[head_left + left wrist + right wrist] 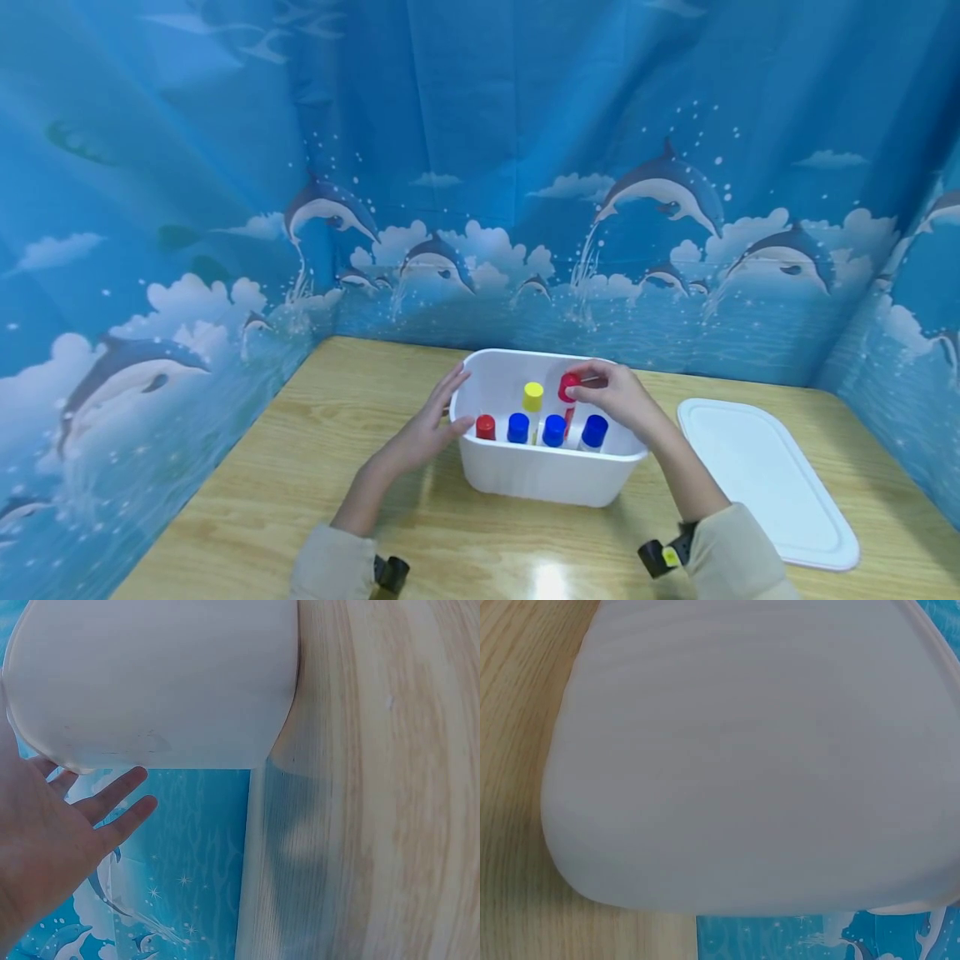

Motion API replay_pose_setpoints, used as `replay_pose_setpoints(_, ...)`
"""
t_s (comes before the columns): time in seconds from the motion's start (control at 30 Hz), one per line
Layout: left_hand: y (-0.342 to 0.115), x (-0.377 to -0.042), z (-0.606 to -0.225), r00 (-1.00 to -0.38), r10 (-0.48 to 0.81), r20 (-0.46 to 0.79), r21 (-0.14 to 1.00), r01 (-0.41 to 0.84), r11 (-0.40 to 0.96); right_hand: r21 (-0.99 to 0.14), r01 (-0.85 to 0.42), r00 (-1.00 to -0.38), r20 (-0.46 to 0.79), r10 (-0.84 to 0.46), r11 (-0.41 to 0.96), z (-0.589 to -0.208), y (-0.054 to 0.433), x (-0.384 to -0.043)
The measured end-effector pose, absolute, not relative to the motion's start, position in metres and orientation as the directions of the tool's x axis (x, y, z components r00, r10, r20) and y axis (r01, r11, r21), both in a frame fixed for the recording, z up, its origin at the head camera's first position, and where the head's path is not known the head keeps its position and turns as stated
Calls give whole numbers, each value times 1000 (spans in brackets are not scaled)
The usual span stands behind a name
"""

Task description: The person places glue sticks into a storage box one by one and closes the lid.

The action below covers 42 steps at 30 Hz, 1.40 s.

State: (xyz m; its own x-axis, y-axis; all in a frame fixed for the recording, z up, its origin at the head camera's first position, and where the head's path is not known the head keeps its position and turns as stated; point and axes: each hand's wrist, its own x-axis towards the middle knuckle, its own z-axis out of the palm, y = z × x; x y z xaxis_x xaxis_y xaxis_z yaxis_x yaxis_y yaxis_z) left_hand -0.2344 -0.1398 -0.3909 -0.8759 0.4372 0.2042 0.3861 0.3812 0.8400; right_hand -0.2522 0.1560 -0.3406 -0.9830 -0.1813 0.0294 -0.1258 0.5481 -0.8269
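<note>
A white bin (547,475) stands on the wood-grained bench (300,467), its long side facing near. The right hand (618,400) reaches over the bin from the right and pinches the red cap of a tube (566,384) between thumb and fingers. The tube is inside the bin, right of the middle and close to upright; a red stretch shows below its cap. Whether its bottom touches the bin's floor cannot be told.

The left hand (429,427) is spread wide at the bin's left end, thumb at the near left corner and fingers along the rim farther back. In the left wrist view its fingers stand apart beside the bin's rim.

Just left of the held tube is a yellow-capped tube (533,397), also upright. Nearer, along the near wall, is a row of caps: a red-capped container (485,427) at the left, then a left blue cap (517,427), a middle blue cap (554,430) and a right blue cap (595,430). The near wall hides most of what lies under them.

A white lid (772,483) lies flat on the bench to the right of the bin, apart from it. Beyond the bench hangs a blue curtain (510,167) printed with leaping dolphins, clouds and water.
</note>
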Motion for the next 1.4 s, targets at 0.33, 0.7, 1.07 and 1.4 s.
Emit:
replay_pose_setpoints(0.33,-140,-235,-395,-881,417,225,836,394,382,-820,-153,-973,28,-229,551,-339,155,-252)
replay_pose_setpoints(0.7,-141,-234,-391,-866,451,217,839,402,368,-793,-184,-965,34,-260,581,-341,154,-254)
replay_pose_setpoints(1.07,-140,-234,-394,-878,427,214,843,387,373,-753,-233,-952,48,-302,615,-342,154,-255)
replay_pose_setpoints(1.4,-140,-234,-390,-873,443,201,849,381,366,-755,-230,-948,32,-315,615,-342,154,-256)
